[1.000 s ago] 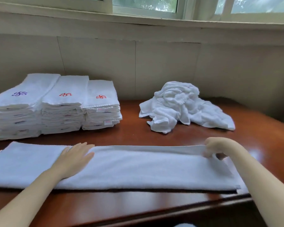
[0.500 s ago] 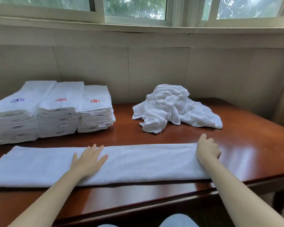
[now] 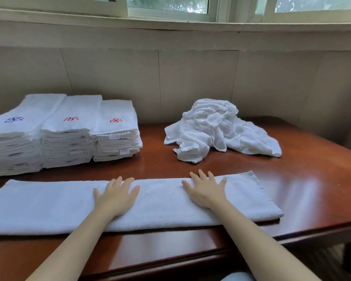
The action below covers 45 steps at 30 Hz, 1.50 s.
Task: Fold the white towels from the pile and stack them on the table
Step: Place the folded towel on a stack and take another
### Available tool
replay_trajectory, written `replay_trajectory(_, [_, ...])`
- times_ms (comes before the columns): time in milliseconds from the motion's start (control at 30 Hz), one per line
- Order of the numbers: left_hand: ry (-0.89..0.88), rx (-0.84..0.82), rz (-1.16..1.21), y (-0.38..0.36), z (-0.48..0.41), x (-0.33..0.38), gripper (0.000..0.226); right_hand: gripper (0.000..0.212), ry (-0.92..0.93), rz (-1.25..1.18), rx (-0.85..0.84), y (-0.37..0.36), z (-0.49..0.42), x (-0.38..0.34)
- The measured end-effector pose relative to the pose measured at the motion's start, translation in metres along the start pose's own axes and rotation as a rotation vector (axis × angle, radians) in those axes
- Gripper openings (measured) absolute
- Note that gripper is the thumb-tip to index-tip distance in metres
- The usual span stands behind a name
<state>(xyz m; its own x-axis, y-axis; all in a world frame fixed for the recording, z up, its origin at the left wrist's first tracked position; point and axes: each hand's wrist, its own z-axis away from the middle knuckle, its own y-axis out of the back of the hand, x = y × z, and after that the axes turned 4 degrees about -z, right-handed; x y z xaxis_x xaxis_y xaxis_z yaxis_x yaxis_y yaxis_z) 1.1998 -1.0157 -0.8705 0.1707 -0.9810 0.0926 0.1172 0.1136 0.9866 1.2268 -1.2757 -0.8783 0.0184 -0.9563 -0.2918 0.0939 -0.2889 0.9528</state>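
- A long white terry towel (image 3: pixel 49 207), folded into a narrow strip, lies flat along the near edge of the glossy reddish-brown wooden table (image 3: pixel 302 189), running left to right.
- The left hand (image 3: pixel 117 196) rests palm down on the middle of the strip, with its fingers straight and slightly spread, gripping nothing.
- The right hand (image 3: pixel 206 191) lies flat on the strip in the same way, to the right of the left hand and short of the towel's right end, with its fingers spread.
- A loose pile of crumpled white towels (image 3: pixel 217 130) sits at the back right of the table, apart from the strip.
- Three stacks of folded white towels stand side by side at the back left, touching one another.
- The left stack (image 3: pixel 12 142) has a blue embroidered pinwheel emblem (image 3: pixel 14 119) on top.
- The middle stack (image 3: pixel 67 142) and the right stack (image 3: pixel 118 147) each carry a red pinwheel emblem (image 3: pixel 116 120).
- Small white tags with red print (image 3: pixel 114 136) show on the front folds of the right stack; the writing is too small to read.
- Behind the table is a beige panelled wall (image 3: pixel 190 82) under a white-framed window (image 3: pixel 168 5).
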Motion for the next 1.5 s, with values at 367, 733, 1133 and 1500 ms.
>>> replay_trajectory(367, [-0.004,0.085,0.053,-0.001,0.021,-0.039,0.054,0.037,0.147,0.071,0.281,0.007,-0.012,-0.008])
replay_trajectory(733, [0.762,0.468,0.490,0.035,0.078,-0.253,0.065,0.056,0.562,0.070,-0.092,-0.043,0.041,-0.144])
replay_trajectory(1133, [0.841,0.573,1.835,0.040,0.089,-0.171,0.048,0.053,0.497,-0.152,-0.205,-0.036,0.034,-0.168])
replay_trajectory(1500, [-0.379,0.186,0.464,0.075,0.096,-0.025,0.044,0.064,-0.205,-1.559,-0.682,0.038,0.025,-0.079])
